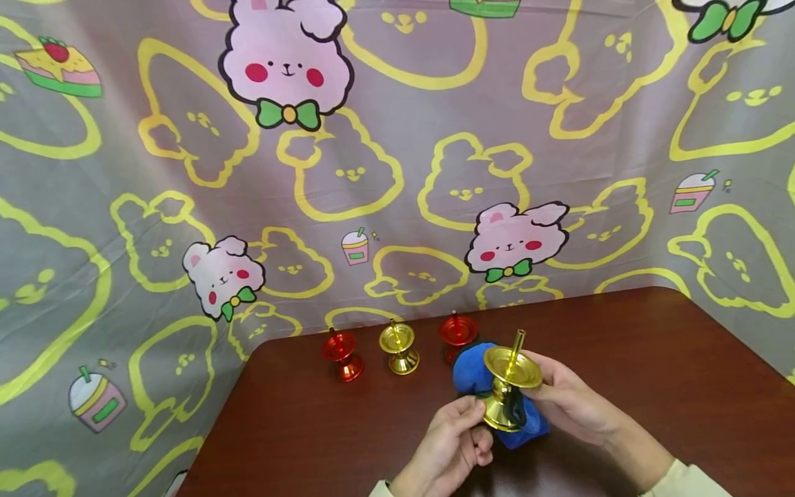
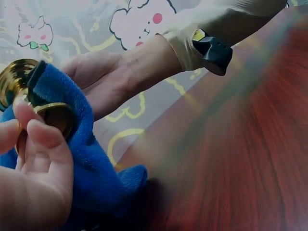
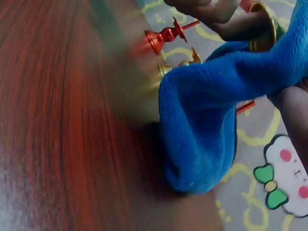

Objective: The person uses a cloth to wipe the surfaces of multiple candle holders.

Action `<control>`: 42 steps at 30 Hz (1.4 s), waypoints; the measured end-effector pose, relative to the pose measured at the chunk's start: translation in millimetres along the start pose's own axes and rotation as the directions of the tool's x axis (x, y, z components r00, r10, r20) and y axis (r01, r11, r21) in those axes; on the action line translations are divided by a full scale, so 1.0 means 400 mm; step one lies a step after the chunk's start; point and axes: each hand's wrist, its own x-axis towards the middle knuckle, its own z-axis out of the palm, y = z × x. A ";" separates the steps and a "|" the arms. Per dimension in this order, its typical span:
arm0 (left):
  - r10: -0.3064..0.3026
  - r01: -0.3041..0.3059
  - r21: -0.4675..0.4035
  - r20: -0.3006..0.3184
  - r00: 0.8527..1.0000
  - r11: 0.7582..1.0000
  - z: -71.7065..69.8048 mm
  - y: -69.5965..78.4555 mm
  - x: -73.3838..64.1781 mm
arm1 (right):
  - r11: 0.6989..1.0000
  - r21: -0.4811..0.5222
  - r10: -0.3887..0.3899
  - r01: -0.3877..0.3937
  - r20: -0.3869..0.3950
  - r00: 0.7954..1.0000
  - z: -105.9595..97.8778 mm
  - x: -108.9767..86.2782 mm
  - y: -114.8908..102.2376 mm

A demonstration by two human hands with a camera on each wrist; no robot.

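A shiny gold candle holder (image 1: 497,409), with a dish and a thin spike on top, is held slightly tilted above the table. My left hand (image 1: 444,438) pinches the rim of its round base between thumb and fingers. From the other side, my right hand (image 1: 577,402) holds a blue cloth (image 1: 472,371) against the stem and base. The cloth (image 3: 197,130) hangs down in folds in the right wrist view. Behind the holder and cloth, the right fingers are mostly hidden.
Towards the back edge of the brown wooden table (image 1: 279,428) stand a red candle holder (image 1: 349,367), a gold one (image 1: 404,360) and another red one (image 1: 458,333), partly behind the cloth. A patterned grey curtain (image 1: 410,159) hangs behind the table.
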 end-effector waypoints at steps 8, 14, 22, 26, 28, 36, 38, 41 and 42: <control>0.099 -0.074 0.147 -0.171 0.980 0.986 0.022 -0.003 0.005 | 0.954 -0.290 -0.125 0.077 -0.152 0.980 0.068 0.016 0.000; 0.174 -0.130 0.192 -0.234 0.957 0.973 0.034 -0.016 0.012 | 0.907 -0.416 -0.214 0.060 -0.334 0.918 0.100 0.021 0.018; 0.284 -0.213 0.241 -0.318 0.904 0.947 0.057 -0.033 0.031 | 0.877 -0.480 -0.290 -0.003 -0.536 0.793 0.132 0.034 0.035; 0.391 -0.294 0.301 -0.344 0.854 0.907 0.071 -0.054 0.045 | 0.886 -0.463 -0.335 0.015 -0.618 0.711 0.145 0.043 0.049; 0.455 -0.342 0.339 -0.355 0.816 0.877 0.080 -0.071 0.055 | 0.893 -0.450 -0.347 0.011 -0.674 0.652 0.155 0.050 0.059; 0.504 -0.352 0.396 -0.398 0.766 0.848 0.101 -0.140 0.099 | 0.916 -0.390 -0.337 -0.096 -0.875 0.348 0.177 0.070 0.091; 0.467 -0.288 0.427 -0.408 0.785 0.857 0.092 -0.133 0.102 | 0.917 -0.385 -0.326 -0.106 -0.874 0.360 0.166 0.066 0.088; 0.460 -0.222 0.504 -0.417 0.784 0.835 0.076 -0.109 0.109 | 0.912 -0.395 -0.319 -0.110 -0.852 0.414 0.149 0.059 0.075; 0.485 -0.223 0.539 -0.412 0.771 0.812 0.072 -0.102 0.113 | 0.907 -0.405 -0.322 -0.113 -0.842 0.432 0.143 0.058 0.069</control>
